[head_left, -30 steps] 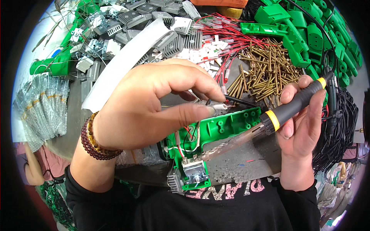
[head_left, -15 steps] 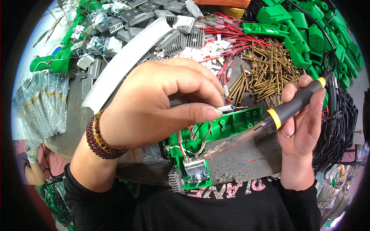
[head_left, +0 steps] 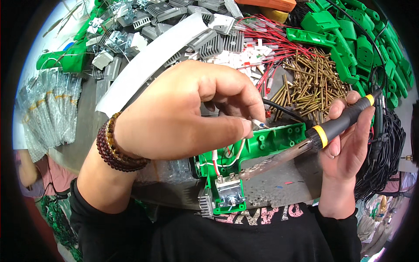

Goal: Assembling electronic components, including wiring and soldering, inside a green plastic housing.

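My left hand [head_left: 183,105] pinches the end of a thin white-sleeved wire [head_left: 259,124] between thumb and forefinger, above a green plastic housing [head_left: 270,143]. A dark stub shows at the wire's tip. My right hand [head_left: 347,153] is closed round the black and yellow handle of a soldering iron [head_left: 341,123]. The iron's stained metal barrel [head_left: 279,162] slants down to the left. Its tip is at or very near the terminals of a metal and white switch block [head_left: 230,190] in the housing; whether it touches, I cannot tell. White and red wires run from the block.
A curved white strip [head_left: 152,59] lies behind my left hand, near grey finned parts [head_left: 168,11]. Farther right are red wires [head_left: 270,32], brass-coloured rods [head_left: 316,78] and green housings [head_left: 364,48]. Black cables [head_left: 384,153] hang at right; clear plastic sleeves [head_left: 50,109] lie at left.
The whole scene has shifted slightly right in the picture. My left hand has tilted the wire end downward, and a black cable shows behind it. The iron's tip stays beside the switch block.
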Action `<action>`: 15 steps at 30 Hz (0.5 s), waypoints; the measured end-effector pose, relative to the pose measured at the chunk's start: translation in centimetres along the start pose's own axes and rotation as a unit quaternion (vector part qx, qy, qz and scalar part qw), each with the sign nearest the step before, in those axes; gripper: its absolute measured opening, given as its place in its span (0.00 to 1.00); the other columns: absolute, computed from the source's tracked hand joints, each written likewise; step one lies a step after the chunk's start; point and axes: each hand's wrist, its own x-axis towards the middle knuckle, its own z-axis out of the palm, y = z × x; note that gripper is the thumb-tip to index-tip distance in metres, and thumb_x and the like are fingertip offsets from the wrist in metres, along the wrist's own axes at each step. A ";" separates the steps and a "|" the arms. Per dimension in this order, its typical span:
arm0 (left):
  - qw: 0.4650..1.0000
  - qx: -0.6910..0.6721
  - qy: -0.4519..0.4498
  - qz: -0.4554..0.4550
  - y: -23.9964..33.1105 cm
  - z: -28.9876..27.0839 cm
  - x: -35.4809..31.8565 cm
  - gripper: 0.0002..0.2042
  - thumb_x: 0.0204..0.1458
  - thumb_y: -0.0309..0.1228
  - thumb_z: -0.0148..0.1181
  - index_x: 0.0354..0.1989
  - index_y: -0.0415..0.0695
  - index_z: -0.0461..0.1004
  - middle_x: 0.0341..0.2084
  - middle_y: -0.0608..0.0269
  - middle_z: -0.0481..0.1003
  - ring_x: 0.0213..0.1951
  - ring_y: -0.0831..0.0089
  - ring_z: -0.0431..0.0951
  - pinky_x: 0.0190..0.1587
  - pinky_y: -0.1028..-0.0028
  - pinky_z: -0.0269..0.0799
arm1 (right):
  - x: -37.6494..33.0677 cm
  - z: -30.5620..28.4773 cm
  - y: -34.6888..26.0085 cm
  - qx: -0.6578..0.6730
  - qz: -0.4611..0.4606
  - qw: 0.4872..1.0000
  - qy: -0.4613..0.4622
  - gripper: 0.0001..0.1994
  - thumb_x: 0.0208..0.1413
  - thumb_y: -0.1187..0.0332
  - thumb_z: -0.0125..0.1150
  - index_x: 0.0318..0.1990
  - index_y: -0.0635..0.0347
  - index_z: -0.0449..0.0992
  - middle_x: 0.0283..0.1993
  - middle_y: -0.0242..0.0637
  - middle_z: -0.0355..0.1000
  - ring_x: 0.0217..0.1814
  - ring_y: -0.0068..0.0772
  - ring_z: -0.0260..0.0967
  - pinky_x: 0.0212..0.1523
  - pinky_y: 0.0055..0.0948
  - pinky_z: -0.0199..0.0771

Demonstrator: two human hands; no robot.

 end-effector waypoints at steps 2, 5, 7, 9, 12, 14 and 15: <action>1.000 -0.007 -0.011 0.002 0.1 0.0 -0.1 0.07 0.50 0.25 0.68 0.36 0.35 0.81 0.31 0.61 0.81 0.34 0.76 0.80 0.41 0.77 0.73 | 0.1 0.0 0.1 0.004 -0.001 1.000 -0.005 0.20 0.72 0.50 0.41 0.55 0.56 0.65 0.42 0.49 0.75 0.14 0.22 0.67 0.13 0.13 0.64; 0.999 0.018 -0.011 -0.037 0.8 -0.1 -0.4 0.05 0.49 0.24 0.69 0.32 0.36 0.81 0.29 0.63 0.81 0.33 0.78 0.79 0.40 0.77 0.73 | 0.2 -0.1 0.1 0.005 -0.004 1.000 -0.008 0.20 0.72 0.50 0.41 0.54 0.56 0.66 0.42 0.49 0.75 0.14 0.22 0.67 0.13 0.13 0.63; 0.998 0.041 -0.024 -0.047 1.2 -0.2 -0.7 0.04 0.48 0.24 0.69 0.31 0.37 0.81 0.28 0.63 0.81 0.32 0.77 0.79 0.39 0.77 0.72 | 0.2 -0.1 0.1 0.001 -0.005 1.000 -0.008 0.20 0.72 0.50 0.41 0.54 0.56 0.66 0.42 0.49 0.75 0.15 0.22 0.67 0.13 0.13 0.63; 0.996 0.064 -0.038 -0.057 1.4 -0.4 -1.0 0.04 0.47 0.24 0.70 0.29 0.38 0.82 0.26 0.63 0.81 0.32 0.77 0.79 0.38 0.77 0.72 | 0.2 0.0 0.2 0.006 -0.001 1.000 -0.003 0.20 0.72 0.50 0.40 0.54 0.57 0.67 0.42 0.48 0.75 0.15 0.21 0.67 0.13 0.13 0.63; 0.984 0.163 -0.064 0.015 1.2 -0.5 -1.2 0.06 0.43 0.23 0.72 0.30 0.40 0.82 0.26 0.62 0.81 0.30 0.71 0.77 0.35 0.73 0.70 | 0.3 0.1 0.2 0.010 -0.003 1.000 -0.008 0.20 0.72 0.50 0.40 0.54 0.57 0.67 0.42 0.48 0.75 0.15 0.21 0.67 0.13 0.13 0.63; 0.983 0.166 -0.062 0.041 0.5 -0.1 -1.4 0.06 0.42 0.23 0.72 0.30 0.41 0.82 0.26 0.63 0.81 0.30 0.70 0.77 0.34 0.72 0.70 | 0.2 0.1 0.1 0.007 -0.005 1.000 -0.009 0.20 0.72 0.50 0.40 0.54 0.57 0.67 0.42 0.48 0.75 0.15 0.21 0.67 0.13 0.13 0.63; 0.982 0.169 -0.061 0.067 0.3 0.0 -1.5 0.06 0.42 0.23 0.71 0.30 0.41 0.82 0.26 0.64 0.81 0.30 0.70 0.76 0.34 0.72 0.69 | 0.2 0.2 0.0 0.005 -0.006 1.000 -0.008 0.20 0.72 0.50 0.40 0.54 0.57 0.67 0.42 0.48 0.75 0.15 0.21 0.67 0.13 0.13 0.64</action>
